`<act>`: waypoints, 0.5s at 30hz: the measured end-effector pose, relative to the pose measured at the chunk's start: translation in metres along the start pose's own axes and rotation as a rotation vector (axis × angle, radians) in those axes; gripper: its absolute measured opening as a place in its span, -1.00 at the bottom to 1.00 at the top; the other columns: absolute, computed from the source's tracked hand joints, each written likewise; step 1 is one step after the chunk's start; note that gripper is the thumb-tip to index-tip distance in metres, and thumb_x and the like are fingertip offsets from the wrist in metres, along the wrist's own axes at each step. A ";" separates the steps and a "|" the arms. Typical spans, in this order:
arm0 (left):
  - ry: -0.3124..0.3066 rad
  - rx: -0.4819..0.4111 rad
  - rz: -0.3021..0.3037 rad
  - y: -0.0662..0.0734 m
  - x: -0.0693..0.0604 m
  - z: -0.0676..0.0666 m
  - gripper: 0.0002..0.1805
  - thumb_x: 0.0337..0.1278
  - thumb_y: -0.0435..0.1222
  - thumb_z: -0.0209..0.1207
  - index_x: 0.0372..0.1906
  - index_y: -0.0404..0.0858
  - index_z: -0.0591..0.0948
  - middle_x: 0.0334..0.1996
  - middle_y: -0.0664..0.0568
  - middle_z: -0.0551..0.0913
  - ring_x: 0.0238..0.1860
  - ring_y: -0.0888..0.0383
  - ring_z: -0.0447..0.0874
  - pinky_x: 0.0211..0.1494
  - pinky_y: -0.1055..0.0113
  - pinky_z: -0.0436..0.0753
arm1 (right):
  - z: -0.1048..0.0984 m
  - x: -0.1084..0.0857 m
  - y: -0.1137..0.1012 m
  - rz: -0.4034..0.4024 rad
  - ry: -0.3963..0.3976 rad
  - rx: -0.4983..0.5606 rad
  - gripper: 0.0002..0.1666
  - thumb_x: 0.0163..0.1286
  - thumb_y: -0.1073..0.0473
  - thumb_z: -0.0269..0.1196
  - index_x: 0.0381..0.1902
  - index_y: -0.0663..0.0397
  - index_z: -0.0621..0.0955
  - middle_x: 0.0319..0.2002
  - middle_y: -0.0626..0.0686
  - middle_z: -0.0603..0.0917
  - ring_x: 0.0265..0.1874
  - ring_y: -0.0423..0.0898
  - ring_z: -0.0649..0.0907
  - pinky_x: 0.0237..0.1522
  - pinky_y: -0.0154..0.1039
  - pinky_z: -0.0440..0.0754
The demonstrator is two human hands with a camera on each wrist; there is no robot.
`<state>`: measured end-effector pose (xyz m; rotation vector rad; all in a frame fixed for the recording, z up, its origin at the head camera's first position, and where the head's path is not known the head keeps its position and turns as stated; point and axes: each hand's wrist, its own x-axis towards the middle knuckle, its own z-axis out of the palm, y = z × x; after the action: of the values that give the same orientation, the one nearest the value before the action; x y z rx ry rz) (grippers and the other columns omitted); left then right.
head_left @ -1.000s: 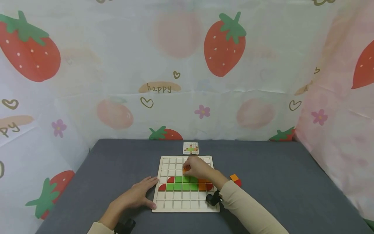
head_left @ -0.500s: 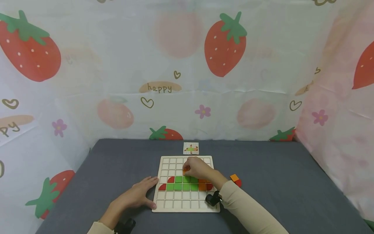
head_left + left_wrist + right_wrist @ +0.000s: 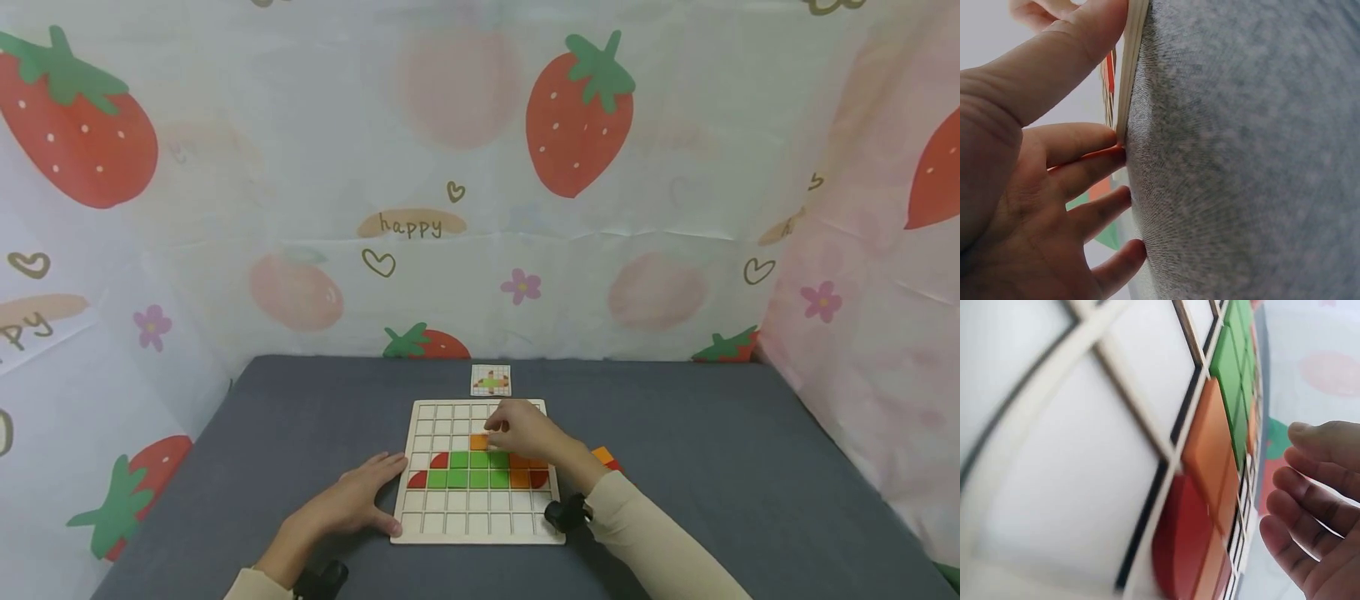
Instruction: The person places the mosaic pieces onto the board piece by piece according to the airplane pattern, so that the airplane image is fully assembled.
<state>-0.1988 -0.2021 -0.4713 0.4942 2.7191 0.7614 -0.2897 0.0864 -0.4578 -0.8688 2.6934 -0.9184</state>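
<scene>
A pale wooden grid board (image 3: 455,524) lies on the table in the head view. My left hand (image 3: 356,497) rests against its left edge, thumb at the near corner; the left wrist view shows the thumb (image 3: 1063,59) and fingers spread along the board's side. Above the board's far half is my right hand (image 3: 527,430), fingers loosely bent and holding nothing. Just left of its fingertips, an orange square tile (image 3: 478,442) sits in a cell. Below that tile, two rows hold green squares (image 3: 457,479), orange tiles (image 3: 519,478) and red rounded tiles (image 3: 417,480). The right forearm hides some cells.
A small pattern card (image 3: 491,381) lies behind the board. Right of the board, partly behind the right forearm, are a loose orange tile (image 3: 602,454) and a red one (image 3: 614,465). A strawberry-print curtain (image 3: 465,167) surrounds the dark grey table (image 3: 697,467).
My right hand has let go of the orange square tile, now seen in its cell, and has drawn back to the right. The left hand has stayed at the board's edge.
</scene>
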 end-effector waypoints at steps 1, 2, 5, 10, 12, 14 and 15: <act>0.000 0.000 0.003 0.000 0.000 0.000 0.09 -0.38 -0.11 0.54 0.39 -0.41 0.32 0.41 -0.26 0.33 0.49 -0.29 0.11 0.35 -0.35 0.19 | -0.002 -0.004 0.002 0.003 0.014 0.005 -0.74 0.34 0.20 0.26 -0.07 0.18 0.72 -0.22 0.02 0.64 -0.34 -0.19 0.58 -0.30 -0.33 0.57; 0.001 -0.004 0.001 0.001 0.000 0.000 0.09 -0.38 -0.11 0.54 0.39 -0.40 0.32 0.41 -0.25 0.33 0.49 -0.28 0.11 0.35 -0.35 0.19 | -0.005 -0.008 0.004 0.004 0.027 0.008 -0.74 0.34 0.20 0.26 -0.06 0.19 0.71 -0.22 0.03 0.64 -0.34 -0.19 0.58 -0.31 -0.34 0.57; -0.003 -0.007 0.003 0.001 -0.001 0.000 0.10 -0.39 -0.11 0.54 0.39 -0.41 0.32 0.41 -0.26 0.33 0.49 -0.29 0.11 0.35 -0.35 0.19 | -0.013 -0.023 0.010 -0.001 0.072 0.001 -0.73 0.32 0.22 0.28 -0.07 0.23 0.71 -0.23 0.04 0.65 -0.32 -0.17 0.58 -0.30 -0.35 0.57; -0.003 -0.007 0.001 0.001 -0.001 0.001 0.10 -0.39 -0.11 0.54 0.39 -0.41 0.33 0.41 -0.26 0.33 0.49 -0.29 0.11 0.36 -0.35 0.18 | -0.028 -0.049 0.020 0.010 0.132 -0.017 -0.73 0.32 0.23 0.28 -0.08 0.25 0.71 -0.24 0.03 0.65 -0.29 -0.13 0.60 -0.27 -0.32 0.60; -0.001 -0.009 -0.002 0.001 -0.001 0.000 0.10 -0.39 -0.11 0.54 0.39 -0.41 0.32 0.42 -0.25 0.32 0.49 -0.29 0.10 0.36 -0.35 0.18 | -0.033 -0.058 0.024 0.017 0.153 -0.024 -0.74 0.31 0.24 0.29 -0.09 0.26 0.71 -0.26 0.02 0.64 -0.30 -0.13 0.61 -0.28 -0.33 0.61; 0.000 -0.015 -0.006 0.002 0.000 0.000 0.09 -0.38 -0.11 0.54 0.40 -0.40 0.32 0.42 -0.25 0.32 0.50 -0.28 0.09 0.36 -0.35 0.17 | -0.036 -0.067 0.029 0.026 0.171 -0.044 -0.74 0.30 0.24 0.29 -0.10 0.26 0.71 -0.28 0.01 0.63 -0.31 -0.15 0.61 -0.28 -0.35 0.61; 0.001 -0.017 -0.006 0.002 0.000 -0.001 0.09 -0.38 -0.12 0.54 0.40 -0.41 0.32 0.42 -0.25 0.32 0.50 -0.28 0.09 0.36 -0.36 0.17 | -0.038 -0.071 0.031 0.032 0.178 -0.053 -0.75 0.29 0.24 0.30 -0.11 0.26 0.71 -0.29 0.00 0.63 -0.32 -0.16 0.61 -0.28 -0.35 0.61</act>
<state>-0.1983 -0.2012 -0.4695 0.4811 2.7118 0.7826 -0.2594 0.1664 -0.4487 -0.7858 2.8855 -0.9644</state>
